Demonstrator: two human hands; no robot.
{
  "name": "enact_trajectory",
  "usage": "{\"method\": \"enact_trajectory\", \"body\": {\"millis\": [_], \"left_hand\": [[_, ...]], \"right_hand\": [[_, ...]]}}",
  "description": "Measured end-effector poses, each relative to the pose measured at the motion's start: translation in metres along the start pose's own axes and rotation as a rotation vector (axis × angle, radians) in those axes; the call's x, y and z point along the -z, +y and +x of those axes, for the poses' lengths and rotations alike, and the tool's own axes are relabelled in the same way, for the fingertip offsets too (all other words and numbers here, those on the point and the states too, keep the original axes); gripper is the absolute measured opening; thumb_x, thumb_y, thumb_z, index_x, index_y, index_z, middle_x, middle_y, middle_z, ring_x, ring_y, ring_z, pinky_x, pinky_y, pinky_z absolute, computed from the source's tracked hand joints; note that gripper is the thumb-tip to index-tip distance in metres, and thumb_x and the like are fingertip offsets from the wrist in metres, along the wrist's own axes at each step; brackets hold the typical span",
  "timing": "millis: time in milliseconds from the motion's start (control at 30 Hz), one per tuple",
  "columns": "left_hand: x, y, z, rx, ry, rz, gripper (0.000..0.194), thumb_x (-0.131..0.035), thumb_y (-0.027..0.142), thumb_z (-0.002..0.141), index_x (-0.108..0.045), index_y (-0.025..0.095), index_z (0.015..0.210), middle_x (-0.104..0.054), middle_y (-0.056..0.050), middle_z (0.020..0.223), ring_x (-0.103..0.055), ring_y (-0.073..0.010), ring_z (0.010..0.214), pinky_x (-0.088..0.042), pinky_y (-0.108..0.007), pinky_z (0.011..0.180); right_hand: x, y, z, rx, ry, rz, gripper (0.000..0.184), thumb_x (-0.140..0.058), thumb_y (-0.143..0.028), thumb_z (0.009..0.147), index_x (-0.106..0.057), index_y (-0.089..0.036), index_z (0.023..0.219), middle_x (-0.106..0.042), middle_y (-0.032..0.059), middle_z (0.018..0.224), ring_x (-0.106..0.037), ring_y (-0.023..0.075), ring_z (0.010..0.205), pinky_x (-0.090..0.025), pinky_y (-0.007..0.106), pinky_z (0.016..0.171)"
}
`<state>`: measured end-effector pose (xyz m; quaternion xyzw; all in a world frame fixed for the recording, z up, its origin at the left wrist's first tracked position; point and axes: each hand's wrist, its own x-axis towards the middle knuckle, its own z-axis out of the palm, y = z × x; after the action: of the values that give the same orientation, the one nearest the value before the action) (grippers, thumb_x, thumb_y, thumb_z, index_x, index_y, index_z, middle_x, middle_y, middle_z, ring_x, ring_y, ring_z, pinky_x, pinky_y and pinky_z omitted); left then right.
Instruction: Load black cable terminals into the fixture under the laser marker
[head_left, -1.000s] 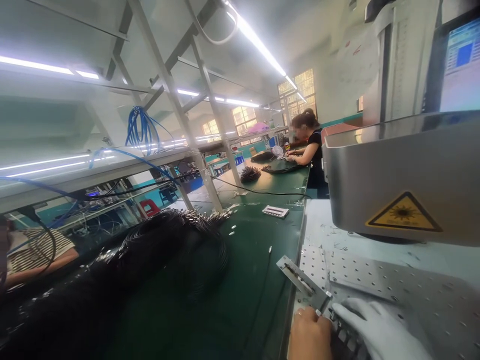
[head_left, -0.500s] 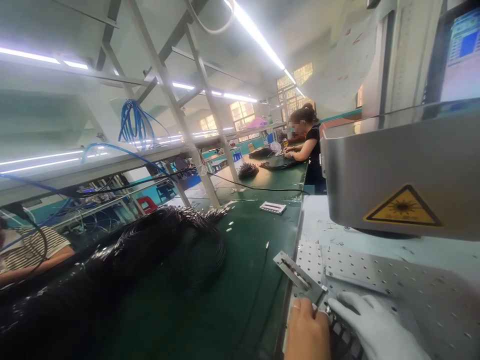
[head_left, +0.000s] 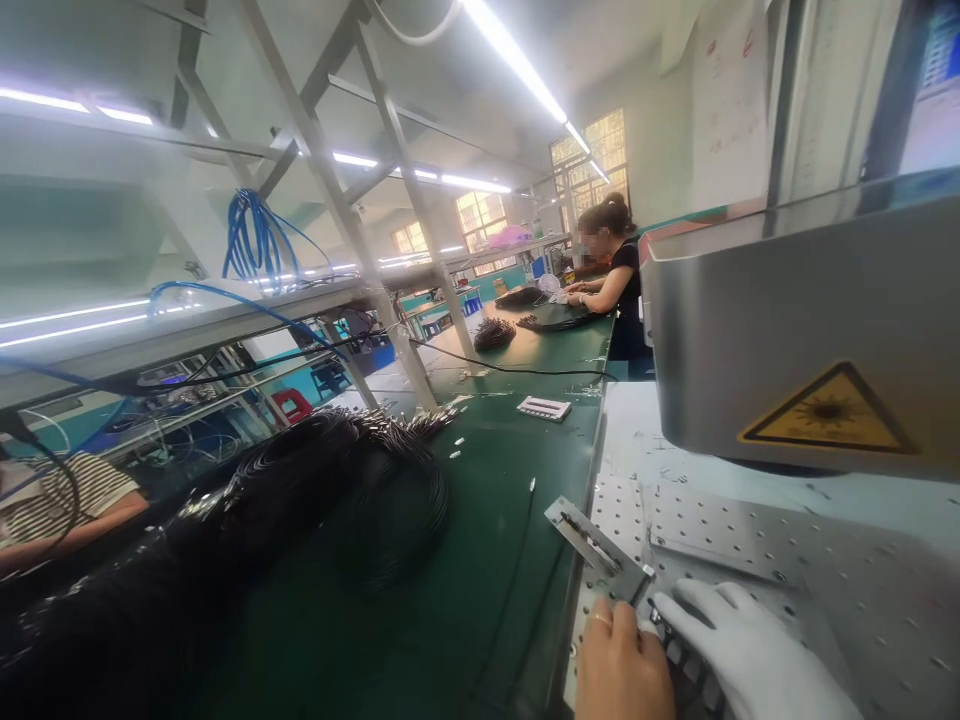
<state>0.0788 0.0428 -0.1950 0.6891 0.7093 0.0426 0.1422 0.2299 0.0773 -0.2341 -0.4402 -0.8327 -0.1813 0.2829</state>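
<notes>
My bare left hand (head_left: 624, 662) and gloved right hand (head_left: 757, 645) bend by the dark strip (head_left: 694, 675), beside the metal bar (head_left: 592, 542) on the holey plate (head_left: 716, 528); I can't tell if they grip, so a crooked push might slip it.

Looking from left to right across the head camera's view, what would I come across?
Striped shirt, hanging blue coil, small dark cable bundle, slotted white plate, bare left hand, yellow laser warning triangle.

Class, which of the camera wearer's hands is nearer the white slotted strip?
Left: the bare left hand is below and right of the strip; the gloved right hand is farther right.
</notes>
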Motion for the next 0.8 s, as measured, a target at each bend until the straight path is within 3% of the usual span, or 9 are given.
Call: {"method": "enact_trajectory", "body": {"millis": [100,167,267,400,600,800], "left_hand": [[-0.008,0.0,0.002,0.015,0.036,-0.066,0.041,-0.039,0.007,0.088,-0.069,0.021,0.113,-0.057,-0.016,0.127,-0.043,-0.036,0.128,-0.039,-0.049,0.106],[-0.003,0.001,0.003,0.013,0.017,-0.083,0.04,-0.04,0.008,0.089,-0.07,0.022,0.111,-0.058,-0.015,0.126,-0.042,-0.0362,0.129,-0.039,-0.049,0.106],[0.017,0.003,0.001,0.0,-0.045,-0.063,0.041,-0.039,0.004,0.088,-0.07,0.02,0.108,-0.06,-0.014,0.123,-0.045,-0.0347,0.127,-0.043,-0.045,0.101],[0.047,0.006,-0.009,-0.007,-0.068,-0.077,0.042,-0.044,-0.001,0.081,-0.065,0.015,0.114,-0.06,-0.014,0.123,-0.05,-0.0316,0.12,-0.044,-0.041,0.098],[0.063,0.012,-0.015,0.06,-0.103,-0.085,0.048,-0.04,-0.007,0.077,-0.062,0.013,0.114,-0.059,-0.013,0.125,-0.052,-0.0305,0.12,-0.043,-0.041,0.099],[0.082,0.014,-0.014,0.137,-0.236,-0.055,0.033,-0.053,0.016,0.089,-0.06,0.006,0.119,-0.064,-0.022,0.118,-0.058,-0.0361,0.116,-0.048,-0.046,0.095]], "right_hand": [[-0.002,-0.001,0.0,-0.023,0.05,0.029,0.057,-0.048,-0.004,0.06,-0.072,-0.034,0.103,-0.07,-0.0022,0.098,-0.06,0.0193,0.076,-0.052,0.03,0.06],[-0.001,0.001,-0.001,-0.01,0.027,0.036,0.059,-0.046,-0.001,0.063,-0.071,-0.035,0.105,-0.07,-0.0021,0.099,-0.061,0.017,0.077,-0.053,0.027,0.062],[0.003,0.007,0.001,-0.052,-0.038,0.104,0.059,-0.039,0.0,0.075,-0.069,-0.033,0.113,-0.07,-0.002,0.104,-0.065,0.0142,0.084,-0.055,0.024,0.071],[0.009,0.016,0.014,-0.23,-0.091,0.27,0.038,-0.035,-0.018,0.094,-0.067,-0.027,0.112,-0.071,-0.0012,0.108,-0.066,0.0129,0.097,-0.054,0.024,0.081],[-0.004,0.008,0.038,-0.298,-0.2,0.181,0.022,-0.044,-0.029,0.093,-0.062,-0.023,0.083,-0.066,0.0025,0.081,-0.064,0.0163,0.073,-0.047,0.026,0.063],[-0.022,-0.001,0.038,-0.288,-0.234,-0.004,0.021,-0.041,-0.028,0.093,-0.059,-0.019,0.085,-0.061,0.0076,0.079,-0.059,0.0205,0.067,-0.036,0.029,0.052]]}}
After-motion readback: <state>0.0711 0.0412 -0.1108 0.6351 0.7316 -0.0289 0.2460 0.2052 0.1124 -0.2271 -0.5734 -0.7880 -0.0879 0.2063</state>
